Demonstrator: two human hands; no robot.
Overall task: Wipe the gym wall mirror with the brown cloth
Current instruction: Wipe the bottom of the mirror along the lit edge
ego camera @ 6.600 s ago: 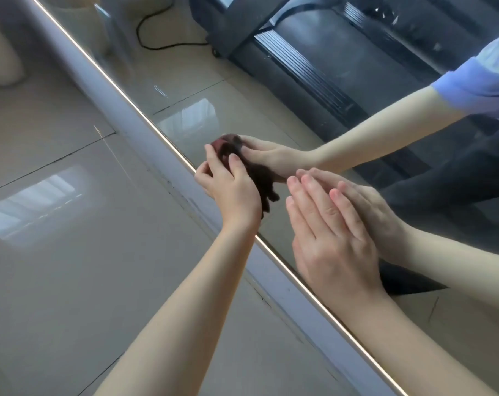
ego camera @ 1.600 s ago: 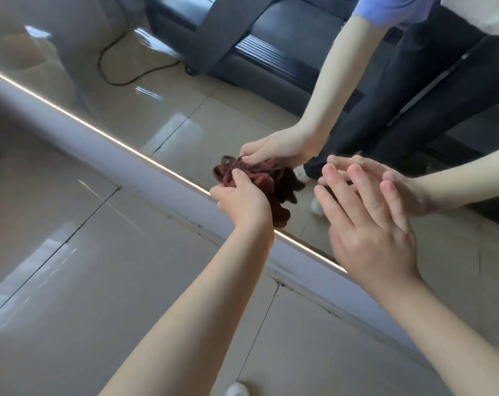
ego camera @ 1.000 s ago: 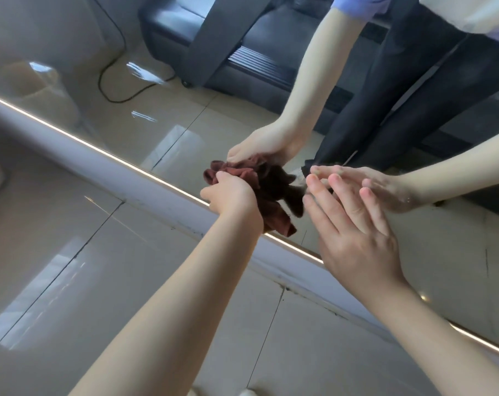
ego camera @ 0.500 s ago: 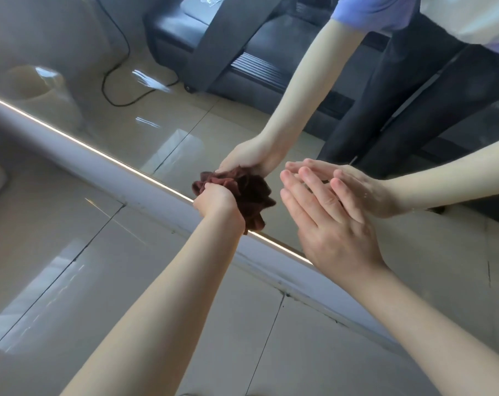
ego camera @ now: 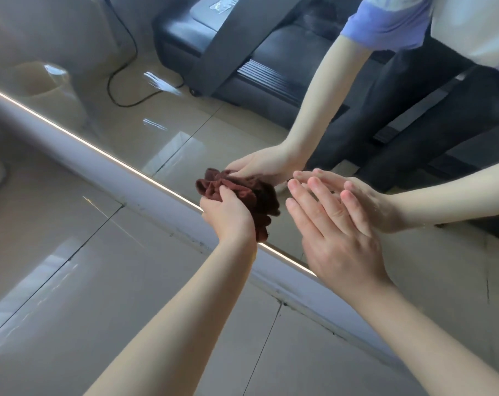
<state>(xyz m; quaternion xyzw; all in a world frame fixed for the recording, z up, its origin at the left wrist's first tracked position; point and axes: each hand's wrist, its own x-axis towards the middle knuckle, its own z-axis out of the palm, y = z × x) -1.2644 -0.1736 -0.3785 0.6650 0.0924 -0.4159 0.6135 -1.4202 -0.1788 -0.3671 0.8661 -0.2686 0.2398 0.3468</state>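
Your left grip [ego camera: 228, 217] is curled around the brown cloth [ego camera: 242, 191], a dark reddish-brown rag bunched into ruffled folds, with a loose end hanging below your wrist. The cloth is pressed against the gym wall mirror [ego camera: 185, 132] low on the glass, just above its bottom edge. Your right grip [ego camera: 339, 241] holds nothing: the fingers are straight and together, laid against the glass just right of the cloth. A thin bright line runs along the mirror's lower edge, above a pale ledge [ego camera: 145, 195] that meets a floor [ego camera: 57, 230] of glossy beige tiles. The glass reflects both of your arms, a purple sleeve, dark trousers, a black treadmill [ego camera: 242, 47] and a black cable [ego camera: 109, 87] looping over the tiles.
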